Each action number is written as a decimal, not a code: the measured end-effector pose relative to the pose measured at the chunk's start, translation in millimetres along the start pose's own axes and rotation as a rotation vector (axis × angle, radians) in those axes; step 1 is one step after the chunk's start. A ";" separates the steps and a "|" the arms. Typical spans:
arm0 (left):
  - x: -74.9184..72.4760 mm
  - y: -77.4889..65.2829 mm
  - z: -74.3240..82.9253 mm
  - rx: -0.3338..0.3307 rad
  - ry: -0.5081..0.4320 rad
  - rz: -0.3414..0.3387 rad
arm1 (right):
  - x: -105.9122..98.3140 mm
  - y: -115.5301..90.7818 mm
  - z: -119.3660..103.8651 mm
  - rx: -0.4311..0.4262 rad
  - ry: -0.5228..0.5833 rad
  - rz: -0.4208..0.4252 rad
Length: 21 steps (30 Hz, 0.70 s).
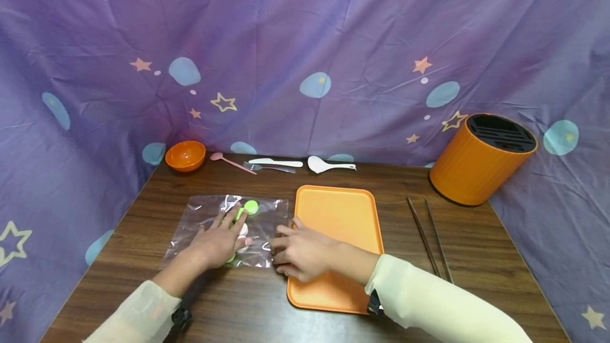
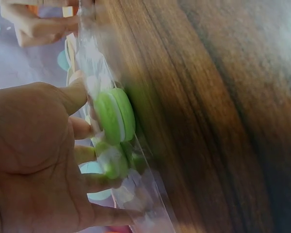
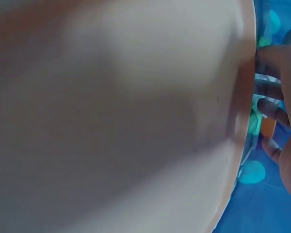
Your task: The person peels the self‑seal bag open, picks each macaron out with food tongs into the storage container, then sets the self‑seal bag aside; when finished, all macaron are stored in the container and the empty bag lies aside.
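A clear plastic bag (image 1: pixel 190 229) lies flat left of the orange tray (image 1: pixel 340 205), with green and white macarons (image 1: pixel 251 207) showing in its middle. One green macaron (image 2: pixel 115 115) is close up in the left wrist view, its pale filling visible. My left hand (image 1: pixel 216 242) rests on the bag with fingers spread over the macarons. At the bag's right edge, above the tray's left rim, my right hand (image 1: pixel 302 252) touches the plastic with bent, separated fingers. The right wrist view shows these fingers (image 3: pixel 272 89) past the tray rim; no pinch is visible.
Along the back lie an orange bowl (image 1: pixel 186 156), a pink spoon (image 1: pixel 233 162), a white knife (image 1: pixel 276 162), a fork (image 1: pixel 269 168) and a white ladle (image 1: pixel 329 165). At right stand an orange knife block (image 1: pixel 476 165) and metal tongs (image 1: pixel 431 240). A patterned curtain (image 1: pixel 305 41) surrounds the table.
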<state>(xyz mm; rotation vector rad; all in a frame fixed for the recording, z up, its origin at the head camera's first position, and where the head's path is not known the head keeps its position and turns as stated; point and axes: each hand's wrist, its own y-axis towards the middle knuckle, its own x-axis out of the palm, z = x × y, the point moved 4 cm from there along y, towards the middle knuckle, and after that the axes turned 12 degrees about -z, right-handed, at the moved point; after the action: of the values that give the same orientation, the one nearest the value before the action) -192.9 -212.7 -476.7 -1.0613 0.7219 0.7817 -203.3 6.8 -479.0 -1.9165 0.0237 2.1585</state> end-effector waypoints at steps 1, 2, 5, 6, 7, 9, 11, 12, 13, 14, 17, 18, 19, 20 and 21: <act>-0.3 -0.7 0.3 0.000 -0.001 0.001 | 1.2 -2.6 -1.0 0.000 -0.002 -0.001; -0.5 -1.2 0.2 0.001 -0.003 0.003 | 2.2 -5.2 -1.9 0.001 0.001 -0.003; -1.4 -2.3 -1.6 0.013 0.008 0.020 | 4.8 -12.7 -3.5 0.005 0.016 -0.002; -2.0 -3.1 -2.5 0.021 0.009 0.030 | 4.8 -15.4 -3.8 0.008 0.019 0.001; -3.1 -3.4 -3.7 0.031 0.007 0.039 | 4.4 -18.4 -3.8 0.011 0.024 0.006; -5.9 -3.4 -7.7 0.063 0.003 0.057 | 3.7 -25.1 -3.4 0.019 0.036 0.016; -9.4 -3.4 -13.7 0.098 -0.018 0.070 | 2.3 -33.2 -2.8 0.030 0.060 0.025; -10.7 -3.0 -17.9 0.113 -0.036 0.072 | 2.2 -37.6 -2.1 0.037 0.075 0.030; -13.3 -3.0 -21.9 0.126 -0.044 0.072 | 2.0 -42.3 -1.4 0.046 0.090 0.036; -14.6 -2.1 -27.8 0.135 -0.056 0.080 | 2.0 -47.1 -0.5 0.057 0.105 0.041; -21.7 -3.3 -42.8 0.132 -0.075 0.080 | 2.4 -62.7 2.9 0.105 0.130 0.052; -23.7 -3.4 -48.1 0.126 -0.078 0.081 | 3.3 -68.3 4.3 0.122 0.131 0.053; -25.7 -4.4 -52.3 0.119 -0.074 0.078 | 4.0 -74.0 5.6 0.140 0.130 0.053; -26.5 -4.7 -57.3 0.110 -0.076 0.076 | 5.3 -79.7 7.1 0.159 0.130 0.053; -28.5 -6.6 -60.0 0.105 -0.074 0.064 | 6.0 -85.7 8.7 0.178 0.126 0.051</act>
<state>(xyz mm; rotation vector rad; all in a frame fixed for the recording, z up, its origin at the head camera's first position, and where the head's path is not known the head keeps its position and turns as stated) -210.8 -276.5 -469.4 -0.9139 0.7285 0.8251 -195.3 92.4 -470.5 -1.9644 0.2817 1.9883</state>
